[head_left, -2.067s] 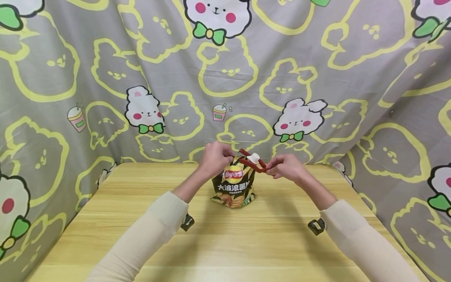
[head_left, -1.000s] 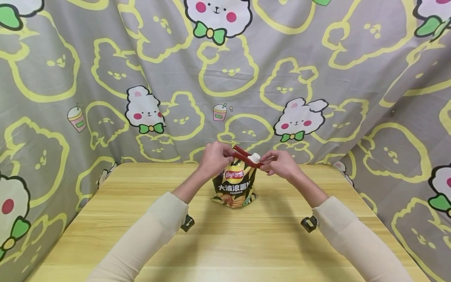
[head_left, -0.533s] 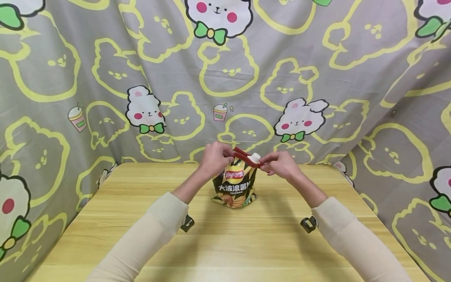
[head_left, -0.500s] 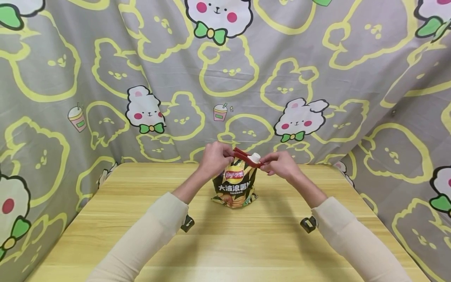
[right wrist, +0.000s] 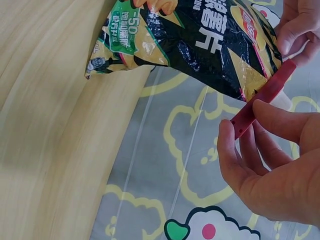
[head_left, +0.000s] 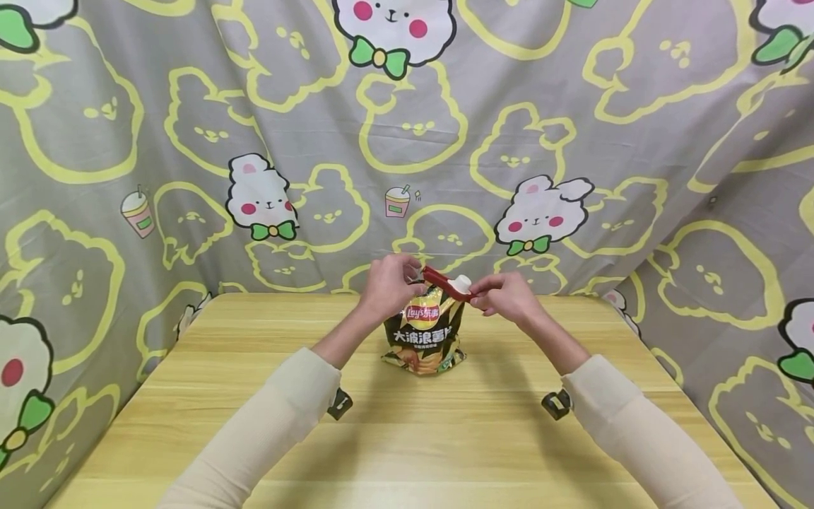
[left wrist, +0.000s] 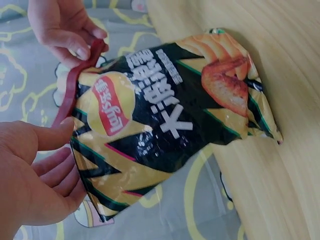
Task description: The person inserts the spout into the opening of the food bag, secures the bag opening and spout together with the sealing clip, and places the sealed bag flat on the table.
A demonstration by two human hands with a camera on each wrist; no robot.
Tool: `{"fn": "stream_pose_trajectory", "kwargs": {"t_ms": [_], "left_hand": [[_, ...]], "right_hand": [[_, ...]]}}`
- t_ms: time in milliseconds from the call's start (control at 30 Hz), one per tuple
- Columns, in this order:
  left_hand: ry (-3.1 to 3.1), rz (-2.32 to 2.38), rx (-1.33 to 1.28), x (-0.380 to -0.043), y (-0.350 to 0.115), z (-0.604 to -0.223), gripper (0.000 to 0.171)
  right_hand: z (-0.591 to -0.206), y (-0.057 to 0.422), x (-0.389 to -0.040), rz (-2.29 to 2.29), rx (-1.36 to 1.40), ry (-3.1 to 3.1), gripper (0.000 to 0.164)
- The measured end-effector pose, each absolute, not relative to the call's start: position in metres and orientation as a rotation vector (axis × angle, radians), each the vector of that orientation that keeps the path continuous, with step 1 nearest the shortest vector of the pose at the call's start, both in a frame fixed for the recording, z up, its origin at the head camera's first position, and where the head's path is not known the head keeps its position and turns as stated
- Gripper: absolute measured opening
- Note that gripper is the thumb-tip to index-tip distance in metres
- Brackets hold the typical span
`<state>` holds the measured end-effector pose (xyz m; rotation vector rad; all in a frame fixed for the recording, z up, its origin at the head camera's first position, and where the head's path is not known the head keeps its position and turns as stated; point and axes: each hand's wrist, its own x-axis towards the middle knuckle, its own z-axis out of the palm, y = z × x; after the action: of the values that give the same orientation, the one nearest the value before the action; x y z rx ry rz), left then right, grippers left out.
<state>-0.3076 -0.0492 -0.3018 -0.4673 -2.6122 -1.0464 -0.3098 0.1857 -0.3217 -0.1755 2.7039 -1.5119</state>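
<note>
A black and gold potato chip bag [head_left: 422, 325] stands upright on the table, its top edge lying in a red bag clip [head_left: 439, 280] with a white spout cap [head_left: 461, 284]. My right hand [head_left: 509, 295] pinches the right end of the clip between thumb and fingers, as the right wrist view also shows. At the other end, my left hand [head_left: 391, 283] has its thumb and fingers apart. In the left wrist view, the left thumb [left wrist: 57, 134] is right at the bag's top edge near the clip, and its other fingers lie behind the bag's corner.
The chip bag stands toward the back of a light wooden table [head_left: 439, 438]. A grey curtain [head_left: 305, 127] with cartoon rabbits hangs close behind and on both sides. Each sleeve cuff has a black wrist mount [head_left: 557, 404] beside it.
The clip's two arms, apart at first, have come together across the bag's top as my right hand moved left. My left fingers have since loosened from the clip's left end.
</note>
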Motion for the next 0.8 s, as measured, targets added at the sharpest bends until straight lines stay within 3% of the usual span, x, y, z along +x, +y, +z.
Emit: {"fn": "stream_pose_trajectory", "kwargs": {"t_ms": [233, 800], "left_hand": [[-2.596, -1.089, -0.513, -0.306, -0.039, -0.299, 0.035], [-2.542, -1.06, -0.518, -0.311, -0.032, -0.302, 0.005]], "right_hand": [[-0.322, 0.186, -0.309, -1.532, -0.159, 2.698, 0.024], [-0.321, 0.188, -0.304, -1.426, -0.213, 2.747, 0.025]]}}
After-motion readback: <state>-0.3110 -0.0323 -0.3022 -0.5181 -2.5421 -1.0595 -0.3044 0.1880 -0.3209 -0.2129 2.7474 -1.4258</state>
